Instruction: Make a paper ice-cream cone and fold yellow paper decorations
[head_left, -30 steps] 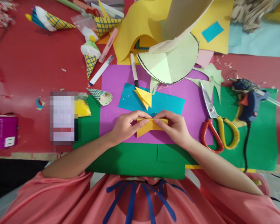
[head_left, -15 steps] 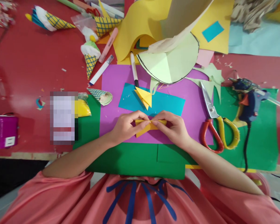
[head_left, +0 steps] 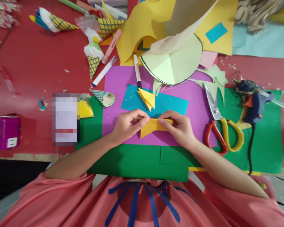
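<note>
A folded piece of yellow paper (head_left: pixel 152 125) is pinched between my two hands, over a purple sheet (head_left: pixel 113 126). My left hand (head_left: pixel 127 126) grips its left end with thumb and fingertips. At the right end, my right hand (head_left: pixel 176 126) holds it the same way, thumb on the near face. The paper's lower left corner slants down to a point. Just beyond my fingers, a small folded yellow paper piece (head_left: pixel 148 99) lies on a blue paper strip (head_left: pixel 171 105). A small paper cone (head_left: pixel 104 97) with a grid pattern rests left of the strip.
Large scissors (head_left: pixel 215 116) with red and yellow handles lie slightly open at right, beside a glue gun (head_left: pixel 253 105) with a black cord. A pale green cut paper piece (head_left: pixel 180 63), markers (head_left: pixel 104 71) and paper ice-cream cones (head_left: pixel 93 60) lie farther back. Green sheets (head_left: pixel 132 160) cover the near side.
My hands have moved apart along the yellow paper's top edge, so more of its middle shows. Both hands still grip it.
</note>
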`<state>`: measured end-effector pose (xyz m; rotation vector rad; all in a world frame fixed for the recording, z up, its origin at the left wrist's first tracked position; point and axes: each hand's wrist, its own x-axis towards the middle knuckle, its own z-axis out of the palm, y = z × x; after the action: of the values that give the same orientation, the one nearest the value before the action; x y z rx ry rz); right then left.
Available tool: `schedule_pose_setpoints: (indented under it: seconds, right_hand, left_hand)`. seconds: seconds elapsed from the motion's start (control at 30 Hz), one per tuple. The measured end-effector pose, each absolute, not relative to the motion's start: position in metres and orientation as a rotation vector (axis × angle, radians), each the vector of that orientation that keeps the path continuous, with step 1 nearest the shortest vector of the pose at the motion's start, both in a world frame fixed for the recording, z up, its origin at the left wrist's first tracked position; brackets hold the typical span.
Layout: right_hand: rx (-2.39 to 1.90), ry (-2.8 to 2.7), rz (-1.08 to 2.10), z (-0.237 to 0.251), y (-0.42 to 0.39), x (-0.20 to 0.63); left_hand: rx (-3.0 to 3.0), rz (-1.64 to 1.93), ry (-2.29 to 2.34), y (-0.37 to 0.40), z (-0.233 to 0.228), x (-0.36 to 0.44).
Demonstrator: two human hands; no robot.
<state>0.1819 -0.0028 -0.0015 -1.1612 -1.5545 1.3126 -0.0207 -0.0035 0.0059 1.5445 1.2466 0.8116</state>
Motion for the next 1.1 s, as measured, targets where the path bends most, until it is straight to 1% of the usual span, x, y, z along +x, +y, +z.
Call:
schedule_pose_setpoints:
  seconds: [0.2,0.4,0.53,1.1]
  right_hand:
    - [-1.130,-1.647,1.319,-0.0011,-0.0044,0.1793]
    - [-1.202,-1.401,1.407,-0.0026,-0.0030,0.1812]
    - [-1.213,-1.340,1.441,-0.0023,-0.0021,0.1820]
    - [-1.216,-1.289,1.411,-0.0005,-0.0010,0.1821]
  left_hand:
    - [1.680,0.746,1.198,-0.0038,0.0070,-0.0206]
    - [1.707,0.851,1.286,-0.0029,0.0062,-0.0222]
    - [1.698,0.885,1.302,-0.0022,0.0060,-0.0219]
    - [1.716,0.868,1.306,-0.0017,0.0063,-0.0213]
